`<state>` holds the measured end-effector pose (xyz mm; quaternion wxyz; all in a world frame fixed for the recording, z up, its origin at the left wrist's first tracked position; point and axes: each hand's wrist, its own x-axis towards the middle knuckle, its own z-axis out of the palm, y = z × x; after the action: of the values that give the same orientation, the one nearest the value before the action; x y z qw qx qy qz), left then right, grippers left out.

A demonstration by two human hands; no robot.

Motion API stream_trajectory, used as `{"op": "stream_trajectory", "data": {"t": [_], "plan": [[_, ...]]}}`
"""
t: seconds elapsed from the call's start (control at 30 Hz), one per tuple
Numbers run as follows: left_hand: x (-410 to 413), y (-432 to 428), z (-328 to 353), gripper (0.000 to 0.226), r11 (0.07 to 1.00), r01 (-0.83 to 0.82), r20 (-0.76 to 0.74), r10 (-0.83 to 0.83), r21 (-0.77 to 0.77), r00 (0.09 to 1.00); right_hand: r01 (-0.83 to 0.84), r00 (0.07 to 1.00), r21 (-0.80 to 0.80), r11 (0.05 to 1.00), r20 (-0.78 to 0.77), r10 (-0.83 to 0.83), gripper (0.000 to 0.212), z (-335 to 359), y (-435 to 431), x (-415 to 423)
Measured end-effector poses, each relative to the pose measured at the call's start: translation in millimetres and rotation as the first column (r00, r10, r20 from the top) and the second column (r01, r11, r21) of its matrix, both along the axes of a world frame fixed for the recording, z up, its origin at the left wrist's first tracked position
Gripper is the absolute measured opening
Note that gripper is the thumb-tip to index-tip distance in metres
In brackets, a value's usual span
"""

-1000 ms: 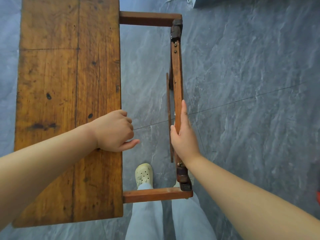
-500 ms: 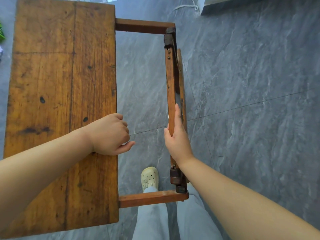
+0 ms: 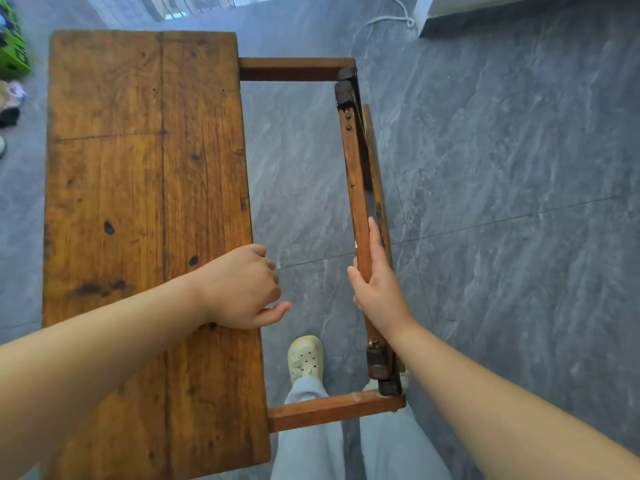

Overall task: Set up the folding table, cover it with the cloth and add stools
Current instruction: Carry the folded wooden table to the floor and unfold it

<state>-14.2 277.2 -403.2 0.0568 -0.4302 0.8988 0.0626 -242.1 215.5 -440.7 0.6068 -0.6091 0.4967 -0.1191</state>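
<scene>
Worktop (image 3: 145,202): orange-brown wood, visible grain, dark knots and black stains. Frame rails (image 3: 298,69): reddish-brown; the long side rail (image 3: 355,174) matches, with near-black blocks at both ends. Floor (image 3: 502,168): grey-blue tile with pale marble-like veining and thin dark joint lines. Trousers (image 3: 311,452): light grey. Shoe (image 3: 306,356): cream, perforated with small holes. Cord (image 3: 391,17): white. Crate (image 3: 12,53) at far left: bright green.

Under you grey stone-tile floor (image 3: 502,168), wooden folding table (image 3: 149,202) standing on it, your pale shoe (image 3: 306,356), white cord (image 3: 394,15) far right.
</scene>
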Motion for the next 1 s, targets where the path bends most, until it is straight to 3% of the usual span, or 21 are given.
{"op": "stream_trajectory", "data": {"t": [0.37,0.63,0.8,1.0], "plan": [[-24.7,6.3,-8.0,0.055,0.992,-0.111,0.017,0.11,0.052,0.994,-0.132,0.979,-0.165,0.977,-0.178,0.102,0.076,3.4,2.8,-4.9],[-45.1,-14.4,-12.6,0.051,0.993,-0.106,-0.042,0.109,0.052,0.993,-0.099,0.995,-0.041,0.994,-0.02,0.099,0.076,-10.0,0.3,-0.3],[-56.6,-21.6,-17.5,0.052,0.993,-0.091,-0.065,0.096,0.07,0.993,-0.068,0.998,-0.082,0.994,-0.019,0.067,0.077,-8.8,-6.0,-14.6],[-68.7,-34.4,-17.5,0.051,0.996,-0.076,-0.106,0.081,0.055,0.991,0.018,0.996,-0.003,1.0,0.085,-0.018,0.054,-11.9,-14.5,-25.8]]}}
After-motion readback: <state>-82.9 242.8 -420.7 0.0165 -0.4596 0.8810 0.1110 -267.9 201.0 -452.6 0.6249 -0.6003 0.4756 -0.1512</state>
